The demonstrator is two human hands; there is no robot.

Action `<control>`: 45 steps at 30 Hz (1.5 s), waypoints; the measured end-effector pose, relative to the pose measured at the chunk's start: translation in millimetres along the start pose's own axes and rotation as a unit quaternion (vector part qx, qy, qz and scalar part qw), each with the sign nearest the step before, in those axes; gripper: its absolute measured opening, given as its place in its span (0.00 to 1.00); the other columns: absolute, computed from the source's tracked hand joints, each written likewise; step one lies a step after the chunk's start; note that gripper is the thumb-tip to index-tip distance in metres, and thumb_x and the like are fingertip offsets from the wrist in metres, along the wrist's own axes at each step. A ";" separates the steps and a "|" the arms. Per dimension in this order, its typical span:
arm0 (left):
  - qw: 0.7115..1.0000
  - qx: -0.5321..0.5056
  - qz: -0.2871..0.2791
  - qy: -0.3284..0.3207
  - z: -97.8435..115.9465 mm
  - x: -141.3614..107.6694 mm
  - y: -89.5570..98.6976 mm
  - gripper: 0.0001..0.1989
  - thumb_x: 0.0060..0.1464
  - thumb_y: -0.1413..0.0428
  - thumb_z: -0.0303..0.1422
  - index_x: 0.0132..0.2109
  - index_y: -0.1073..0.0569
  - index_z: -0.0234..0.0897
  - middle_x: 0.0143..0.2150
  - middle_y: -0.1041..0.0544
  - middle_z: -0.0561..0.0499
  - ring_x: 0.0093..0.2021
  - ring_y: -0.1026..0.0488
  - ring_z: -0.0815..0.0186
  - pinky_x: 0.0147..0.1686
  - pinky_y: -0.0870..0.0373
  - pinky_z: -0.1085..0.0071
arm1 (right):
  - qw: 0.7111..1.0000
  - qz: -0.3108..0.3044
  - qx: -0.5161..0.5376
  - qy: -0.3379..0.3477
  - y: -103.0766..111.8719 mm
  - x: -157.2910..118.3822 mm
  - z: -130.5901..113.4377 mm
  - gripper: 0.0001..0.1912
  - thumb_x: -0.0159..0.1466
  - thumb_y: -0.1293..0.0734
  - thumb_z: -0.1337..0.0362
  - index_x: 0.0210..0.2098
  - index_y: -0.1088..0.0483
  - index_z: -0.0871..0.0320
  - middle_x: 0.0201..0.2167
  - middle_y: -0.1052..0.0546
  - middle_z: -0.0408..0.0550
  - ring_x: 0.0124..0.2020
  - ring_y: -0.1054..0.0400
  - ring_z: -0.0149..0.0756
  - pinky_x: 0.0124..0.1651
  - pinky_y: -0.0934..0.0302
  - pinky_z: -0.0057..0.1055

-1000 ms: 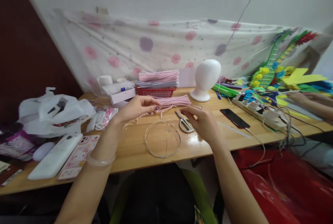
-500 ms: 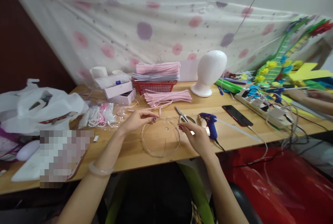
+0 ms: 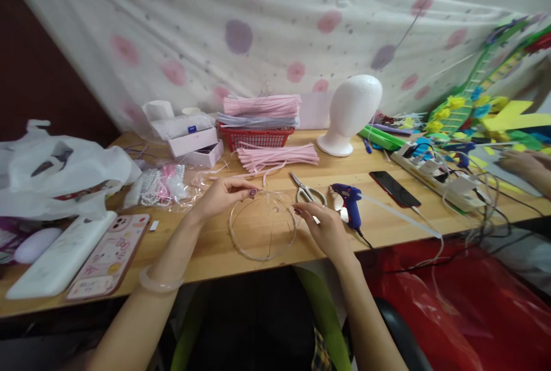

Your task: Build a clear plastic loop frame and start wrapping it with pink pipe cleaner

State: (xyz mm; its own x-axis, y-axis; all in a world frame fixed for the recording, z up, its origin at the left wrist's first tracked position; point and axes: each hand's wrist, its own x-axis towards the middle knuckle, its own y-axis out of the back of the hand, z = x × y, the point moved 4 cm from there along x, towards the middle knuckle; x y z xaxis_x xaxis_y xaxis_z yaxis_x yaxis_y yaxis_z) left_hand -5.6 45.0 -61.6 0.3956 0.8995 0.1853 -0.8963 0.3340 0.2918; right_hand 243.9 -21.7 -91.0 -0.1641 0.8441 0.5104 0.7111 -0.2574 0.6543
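Observation:
A thin wire hoop (image 3: 263, 258) with loose strands at its top is held up over the near edge of the wooden table (image 3: 189, 244). My left hand (image 3: 224, 194) pinches it at the upper left. At its right side my right hand (image 3: 322, 223) has thumb and fingers closed on the rim. Just behind the right hand lie scissors (image 3: 306, 190), and a blue glue gun (image 3: 349, 201) rests to their right. Beyond the hoop sits a bundle of pink pipe cleaners (image 3: 278, 157).
A white foam head (image 3: 355, 109) stands behind, beside a red basket (image 3: 258, 139). Phones (image 3: 109, 256), a bag of beads (image 3: 166, 186) and a plastic bag (image 3: 64, 161) fill the left. Rightward are a black phone (image 3: 394, 188), a power strip (image 3: 430, 176) and another person's hands (image 3: 523, 163).
The view has shifted slightly. Both my hands keep their hold on the hoop, which has barely moved. The other person's hands at the right have shifted a little.

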 end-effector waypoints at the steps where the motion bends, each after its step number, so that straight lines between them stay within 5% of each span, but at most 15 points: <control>1: 1.000 0.002 0.001 0.000 1.6 -1.3 0.8 0.12 0.49 0.38 0.37 0.40 0.17 0.37 0.37 0.17 0.47 0.37 0.24 0.66 0.39 0.28 0.70 | 1.000 0.001 0.001 0.004 -0.3 0.1 -0.5 0.13 0.68 0.39 0.67 0.42 0.22 0.55 0.38 0.18 0.50 0.37 0.23 0.42 0.41 0.33 0.35; 13: 0.995 -0.090 0.026 0.018 -21.1 -10.9 -6.6 0.15 0.45 0.35 0.40 0.39 0.17 0.37 0.32 0.19 0.48 0.33 0.27 0.67 0.35 0.29 0.71 | 1.000 -0.019 0.006 0.002 -1.2 0.1 -6.3 0.13 0.69 0.40 0.65 0.42 0.23 0.54 0.39 0.18 0.50 0.39 0.23 0.42 0.43 0.32 0.36; 45: 0.994 -0.104 0.042 0.016 -26.3 -5.0 -11.7 0.17 0.44 0.34 0.43 0.39 0.17 0.36 0.32 0.19 0.48 0.32 0.28 0.68 0.33 0.33 0.72 | 1.000 -0.003 0.014 -0.019 0.7 -10.5 -0.2 0.12 0.70 0.40 0.62 0.42 0.24 0.54 0.37 0.18 0.50 0.39 0.22 0.42 0.42 0.32 0.34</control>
State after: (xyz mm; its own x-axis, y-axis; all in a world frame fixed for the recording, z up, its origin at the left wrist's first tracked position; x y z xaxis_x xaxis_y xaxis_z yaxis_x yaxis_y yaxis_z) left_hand -2.5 44.0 -90.6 0.3138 0.9342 0.1696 -0.9493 0.3051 0.0756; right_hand 246.0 -30.8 -95.8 -0.1422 0.8634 0.4841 0.7286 -0.2398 0.6416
